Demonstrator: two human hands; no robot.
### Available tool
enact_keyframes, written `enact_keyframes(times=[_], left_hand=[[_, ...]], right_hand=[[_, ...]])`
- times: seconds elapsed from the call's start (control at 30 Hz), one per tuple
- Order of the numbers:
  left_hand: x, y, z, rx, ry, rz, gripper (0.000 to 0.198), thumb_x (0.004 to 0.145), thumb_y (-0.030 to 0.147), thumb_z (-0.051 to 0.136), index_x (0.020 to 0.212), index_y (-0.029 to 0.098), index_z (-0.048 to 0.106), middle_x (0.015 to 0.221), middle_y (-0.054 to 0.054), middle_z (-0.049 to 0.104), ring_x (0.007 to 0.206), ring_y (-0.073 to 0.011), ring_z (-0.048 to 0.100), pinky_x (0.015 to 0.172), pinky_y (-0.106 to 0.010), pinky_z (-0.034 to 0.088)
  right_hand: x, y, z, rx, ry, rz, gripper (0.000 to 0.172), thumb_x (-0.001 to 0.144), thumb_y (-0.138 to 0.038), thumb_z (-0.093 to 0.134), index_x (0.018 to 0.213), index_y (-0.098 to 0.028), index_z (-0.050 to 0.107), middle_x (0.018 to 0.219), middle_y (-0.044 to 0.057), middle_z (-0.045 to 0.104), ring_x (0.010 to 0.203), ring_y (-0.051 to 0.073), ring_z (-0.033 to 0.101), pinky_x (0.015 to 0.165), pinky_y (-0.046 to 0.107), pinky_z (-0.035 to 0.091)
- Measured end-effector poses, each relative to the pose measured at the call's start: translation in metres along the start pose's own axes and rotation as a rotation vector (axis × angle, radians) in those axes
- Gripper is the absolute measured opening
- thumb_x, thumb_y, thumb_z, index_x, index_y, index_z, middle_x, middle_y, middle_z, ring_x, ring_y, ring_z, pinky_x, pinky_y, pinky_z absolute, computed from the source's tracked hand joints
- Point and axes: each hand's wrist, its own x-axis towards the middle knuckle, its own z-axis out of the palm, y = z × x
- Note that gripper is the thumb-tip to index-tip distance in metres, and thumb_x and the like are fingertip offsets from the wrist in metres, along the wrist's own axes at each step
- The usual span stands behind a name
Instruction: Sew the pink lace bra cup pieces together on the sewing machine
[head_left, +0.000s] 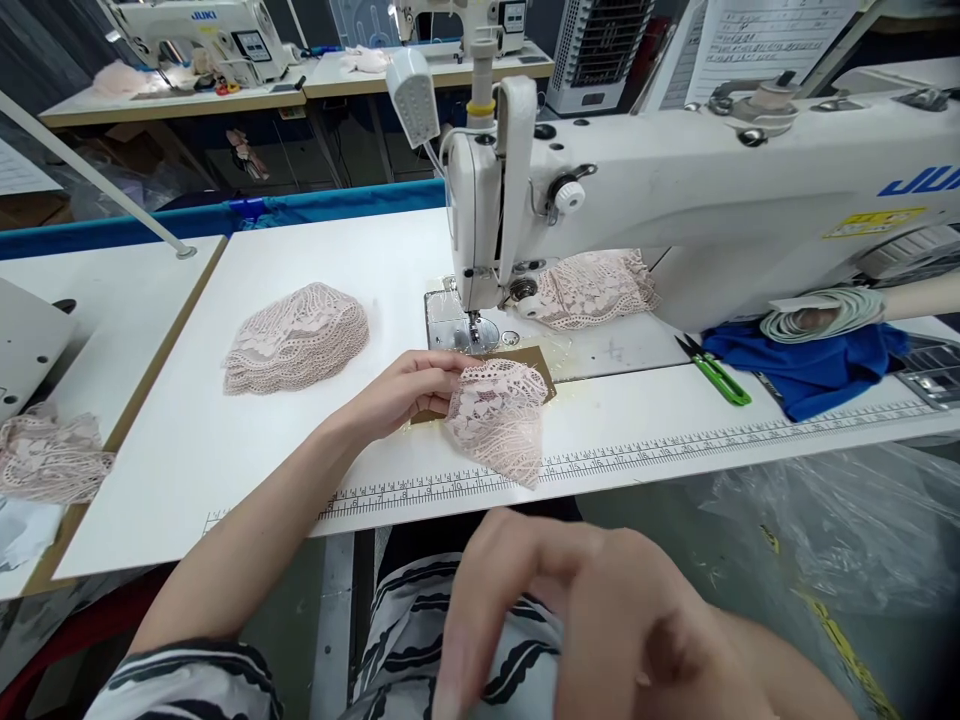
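My left hand [424, 390] pinches the upper left edge of a pale pink lace piece [501, 415], fingers closed. The lace lies in front of the needle of a white sewing machine [487, 190], its lower tip reaching over the printed ruler strip [637, 455]. Under the lace and my fingertips is a brown plate [534, 362] on the table. Close to the camera, my right hand [600, 610] is raised over my lap, away from the lace. Its fingers are bent and apart, with nothing visible between them; the fingertips run out of the picture.
A stack of lace pieces [296, 340] sits left on the white table [187, 440]. More lace [592, 288] lies under the machine arm. Green thread snips [716, 372], a blue cloth [802, 370] and a pale green coiled strip [821, 315] lie right. Other lace [52, 455] is far left.
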Motion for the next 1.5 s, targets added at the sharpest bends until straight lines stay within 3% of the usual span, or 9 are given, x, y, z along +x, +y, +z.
enact_keyframes(times=[0.13,0.27,0.47,0.6,0.87,1.07,1.23,1.37,1.5], left_hand=[[-0.002,0.003,0.002,-0.001,0.028,-0.047,0.035,0.069,0.024,0.076,0.104,0.017,0.077,0.076,-0.002,0.073,0.063,-0.0114,0.067,0.061,-0.02,0.055],[-0.003,0.004,0.004,0.016,0.028,-0.052,0.031,0.068,0.022,0.076,0.099,0.018,0.078,0.079,-0.002,0.074,0.064,-0.0112,0.067,0.062,-0.021,0.056],[-0.002,0.004,0.002,0.029,-0.025,-0.072,0.029,0.072,0.029,0.078,0.098,0.015,0.075,0.083,-0.004,0.074,0.067,-0.0136,0.069,0.064,-0.025,0.059],[-0.001,0.002,0.002,0.151,-0.105,-0.041,0.035,0.082,0.046,0.075,0.097,0.014,0.072,0.083,-0.005,0.071,0.067,-0.0127,0.066,0.058,-0.022,0.053],[-0.001,0.005,0.01,0.308,-0.122,0.012,0.024,0.077,0.035,0.083,0.082,0.015,0.071,0.067,0.003,0.06,0.057,-0.0053,0.05,0.055,-0.017,0.04],[0.001,-0.002,0.007,0.305,-0.07,0.024,0.027,0.087,0.042,0.073,0.078,0.016,0.072,0.067,0.002,0.058,0.056,-0.0054,0.048,0.052,-0.018,0.038],[0.002,-0.006,0.015,0.324,0.01,0.187,0.019,0.085,0.037,0.074,0.086,0.018,0.075,0.079,-0.002,0.068,0.068,-0.0106,0.06,0.061,-0.022,0.049],[0.0,-0.009,0.021,0.693,0.198,0.622,0.01,0.084,0.031,0.07,0.086,0.024,0.078,0.092,-0.005,0.072,0.088,-0.0184,0.066,0.075,-0.031,0.055],[-0.006,-0.006,0.02,0.911,0.168,0.61,0.014,0.083,0.034,0.069,0.071,0.027,0.074,0.08,-0.004,0.071,0.083,-0.0215,0.067,0.08,-0.039,0.057]], right_hand=[[0.005,0.027,-0.041,-0.386,0.319,-0.116,0.02,0.09,-0.014,0.069,0.101,-0.03,0.074,0.107,0.002,0.072,0.103,0.02,0.066,0.092,0.037,0.054],[0.014,0.056,-0.089,-0.554,0.71,-0.062,0.029,0.087,-0.028,0.076,0.115,-0.03,0.067,0.128,0.003,0.064,0.121,0.023,0.058,0.101,0.04,0.05],[0.02,0.065,-0.102,-0.328,0.625,0.115,0.026,0.087,-0.037,0.077,0.107,-0.024,0.068,0.083,-0.001,0.07,0.079,0.016,0.065,0.079,0.031,0.054],[0.023,0.061,-0.09,-0.393,0.571,0.086,0.025,0.086,-0.035,0.078,0.105,-0.023,0.066,0.082,-0.001,0.07,0.077,0.016,0.064,0.075,0.03,0.052],[0.027,0.068,-0.087,-0.572,0.476,0.107,0.023,0.089,-0.032,0.073,0.109,-0.023,0.065,0.088,0.001,0.071,0.083,0.019,0.068,0.076,0.034,0.054],[-0.003,0.034,-0.144,-1.358,0.547,0.045,0.019,0.095,-0.031,0.059,0.108,-0.021,0.071,0.108,0.009,0.074,0.095,0.024,0.068,0.084,0.042,0.057],[-0.052,0.007,-0.192,-1.958,0.619,0.276,0.031,0.096,-0.032,0.049,0.114,-0.018,0.07,0.114,0.012,0.073,0.109,0.032,0.063,0.084,0.042,0.053],[-0.073,0.005,-0.202,-2.114,0.563,0.309,0.035,0.097,-0.032,0.044,0.114,-0.016,0.07,0.115,0.013,0.073,0.105,0.032,0.063,0.085,0.04,0.052],[-0.077,0.008,-0.201,-2.114,0.543,0.321,0.036,0.099,-0.032,0.044,0.115,-0.014,0.07,0.116,0.016,0.072,0.106,0.033,0.063,0.085,0.041,0.053]])
